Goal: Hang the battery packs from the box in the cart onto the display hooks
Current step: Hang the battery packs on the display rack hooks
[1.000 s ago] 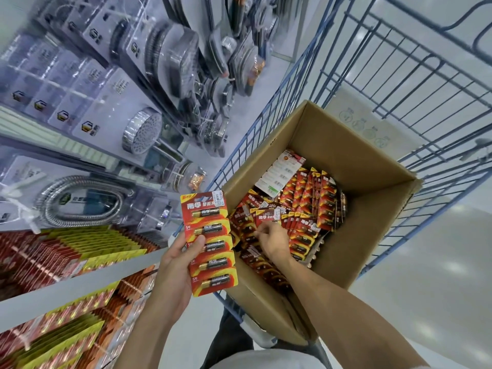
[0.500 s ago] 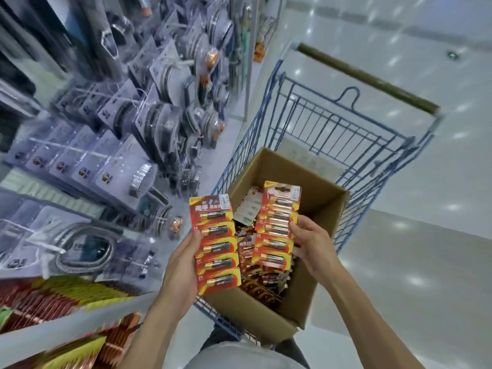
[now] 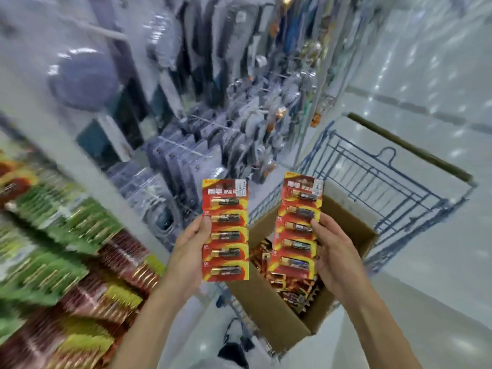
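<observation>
The left hand point(image 3: 186, 251) holds the left battery strip point(image 3: 225, 230) upright. It is a glossy red-and-yellow card with 5 blistered cells in a column, and the thumb is clamped on its left edge with the fingers behind. The right hand point(image 3: 336, 258) pinches the right battery strip point(image 3: 296, 227), also 5 cells, by its right edge. That strip tilts slightly above the open corrugated cardboard box point(image 3: 269, 312) in the blue wire cart point(image 3: 388, 187), where more loose packs point(image 3: 292, 286) lie.

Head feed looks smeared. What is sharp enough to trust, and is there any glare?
Head view: motion blur smears the shelf goods at left and the hanging items behind. Head view: the left pack, right pack, left hand and right hand are fairly sharp. Head view: light spots glare on the floor, and the wide lens bends the cart rails.
</observation>
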